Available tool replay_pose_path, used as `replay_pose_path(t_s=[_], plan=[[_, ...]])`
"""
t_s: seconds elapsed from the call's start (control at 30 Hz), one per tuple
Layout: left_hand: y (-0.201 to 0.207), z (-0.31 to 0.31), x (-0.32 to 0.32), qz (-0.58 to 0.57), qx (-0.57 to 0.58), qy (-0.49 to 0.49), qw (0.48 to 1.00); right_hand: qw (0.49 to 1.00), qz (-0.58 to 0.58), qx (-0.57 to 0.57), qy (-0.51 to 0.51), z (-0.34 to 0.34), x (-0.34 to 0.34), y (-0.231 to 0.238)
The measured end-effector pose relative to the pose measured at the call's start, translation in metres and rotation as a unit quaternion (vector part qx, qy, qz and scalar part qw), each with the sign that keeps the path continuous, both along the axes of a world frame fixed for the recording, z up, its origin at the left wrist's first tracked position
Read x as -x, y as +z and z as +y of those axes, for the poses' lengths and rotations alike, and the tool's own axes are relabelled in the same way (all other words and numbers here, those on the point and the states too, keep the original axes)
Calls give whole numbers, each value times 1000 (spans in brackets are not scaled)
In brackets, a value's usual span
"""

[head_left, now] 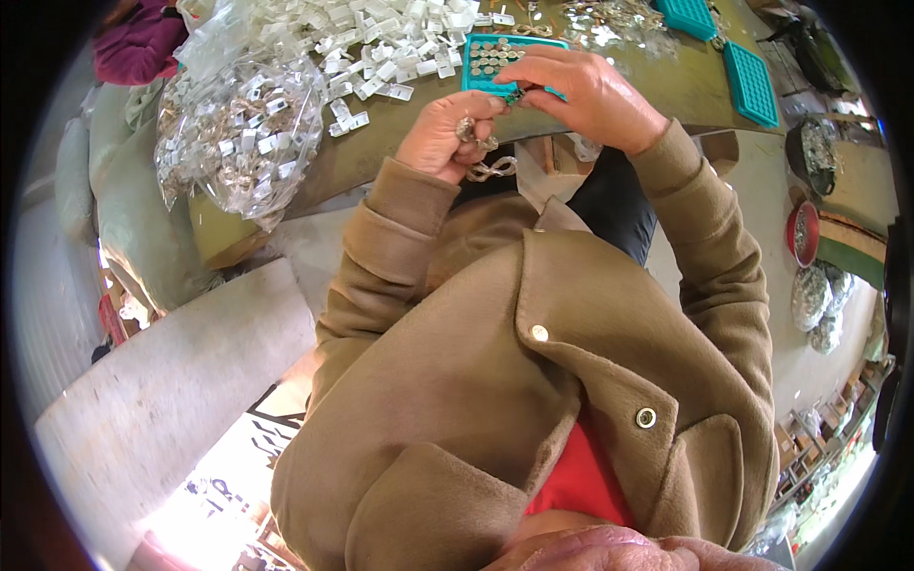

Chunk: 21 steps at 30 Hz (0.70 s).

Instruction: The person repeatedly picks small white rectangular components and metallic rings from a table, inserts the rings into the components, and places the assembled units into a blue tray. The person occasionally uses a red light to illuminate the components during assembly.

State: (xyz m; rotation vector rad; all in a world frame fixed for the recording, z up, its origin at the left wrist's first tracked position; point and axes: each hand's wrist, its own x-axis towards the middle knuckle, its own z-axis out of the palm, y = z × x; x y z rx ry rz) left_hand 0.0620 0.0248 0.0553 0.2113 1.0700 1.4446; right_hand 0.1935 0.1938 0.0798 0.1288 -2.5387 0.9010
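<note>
Over the table's near edge my two hands meet at the fingertips. My left hand (443, 135) is closed, with a coiled clear cable (492, 169) hanging from it and a round silvery piece showing at its fingers. My right hand (595, 98) pinches a small dark green part (515, 96) at the left fingertips; its exact kind is too small to make out. Just beyond them lies a teal tray (467, 76) holding rows of round silvery discs (490, 57), partly covered by my right hand.
A heap of white plastic housings (381, 43) spreads across the table (400, 128). Left of it sits a clear bag (243, 133) of wired white pieces. More teal trays (750, 84) lie at the right. At the far left shows another person's purple sleeve (141, 43).
</note>
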Motion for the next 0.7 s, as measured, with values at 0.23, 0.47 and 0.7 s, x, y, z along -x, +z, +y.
replay_pose_path(t_s=[0.23,0.47,0.7], plan=[[-16,-1,-36,179,-5,192,965,931,-94,311,-166,-35,-5,-36],[-27,-6,-42,245,-87,252,932,743,-36,667,-39,-60,3,-57],[-32,-24,-42,290,-62,221,929,631,-98,770,5,-61,2,-60]])
